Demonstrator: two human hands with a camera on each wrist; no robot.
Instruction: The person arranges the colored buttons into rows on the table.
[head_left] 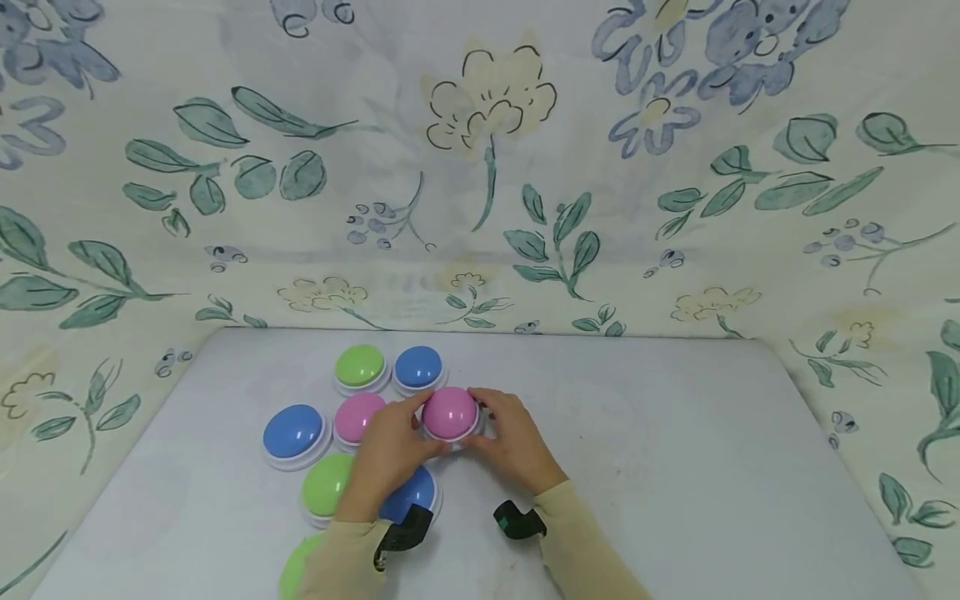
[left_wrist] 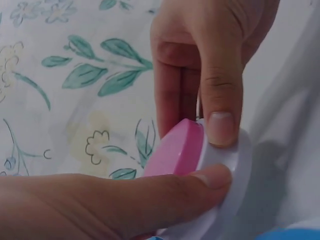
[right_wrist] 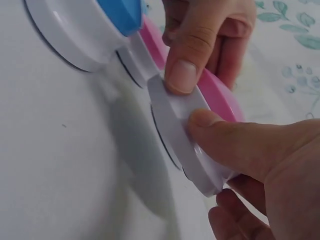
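Note:
A pink dome push button (head_left: 450, 412) with a white base is held between both hands, in front of the blue button at the back. My left hand (head_left: 388, 454) grips its left side, thumb on the white rim (left_wrist: 220, 200). From the other side my right hand (head_left: 517, 437) grips it, thumb on the rim too. In the right wrist view the button's base (right_wrist: 172, 120) is tilted by the camera angle; whether it touches the table I cannot tell. Another pink button (head_left: 358, 415) sits just left, partly behind my left hand. A blue button (head_left: 411, 496) is partly under my left wrist.
On the white table (head_left: 637, 450) stand more buttons: a green one (head_left: 360, 365) and a blue one (head_left: 418, 367) at the back, a blue one (head_left: 292, 431) at left, and green ones (head_left: 327, 483) beside my left forearm. Flowered cloth (head_left: 495, 250) hangs behind.

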